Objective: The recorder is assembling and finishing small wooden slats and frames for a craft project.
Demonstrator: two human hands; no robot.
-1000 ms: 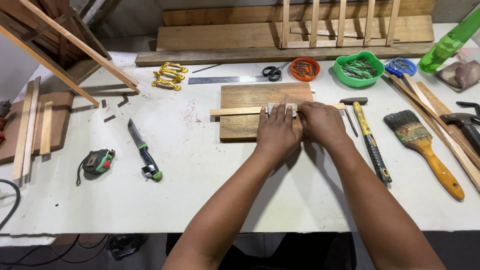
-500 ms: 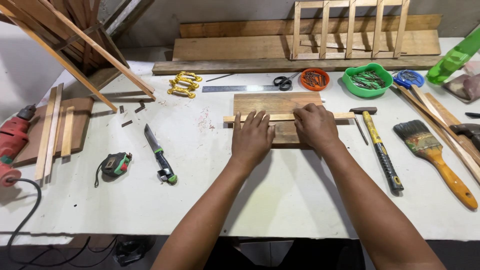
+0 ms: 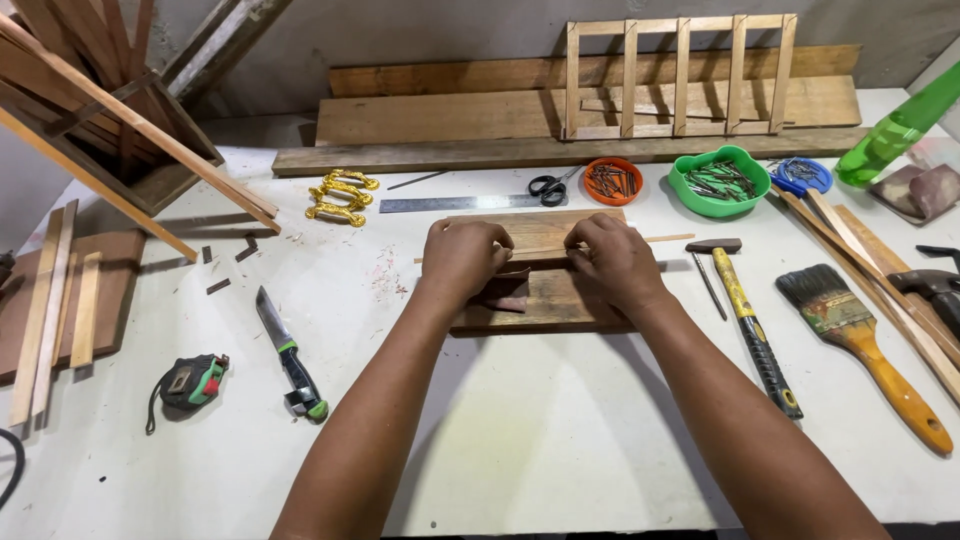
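Note:
Both my hands rest on a brown wooden board (image 3: 560, 305) lying flat on the white table (image 3: 520, 420). My left hand (image 3: 462, 258) and my right hand (image 3: 612, 258) are curled over a thin wooden strip (image 3: 668, 239) that lies across the board, its right end sticking out past my right hand. A small dark piece (image 3: 505, 290), perhaps sandpaper, lies under my left hand's fingers; what it is I cannot tell.
Right of the board lie a hammer (image 3: 750, 320) and a paintbrush (image 3: 865, 345). Behind it are a steel ruler (image 3: 455, 203), scissors (image 3: 550, 185), an orange bowl (image 3: 612, 180) and a green bowl (image 3: 718, 180) of nails. A knife (image 3: 290, 355) and tape measure (image 3: 190, 382) lie left.
My hands have moved apart along the strip; the left hand slid left. The camera view shifted, so the board sits lower in the picture.

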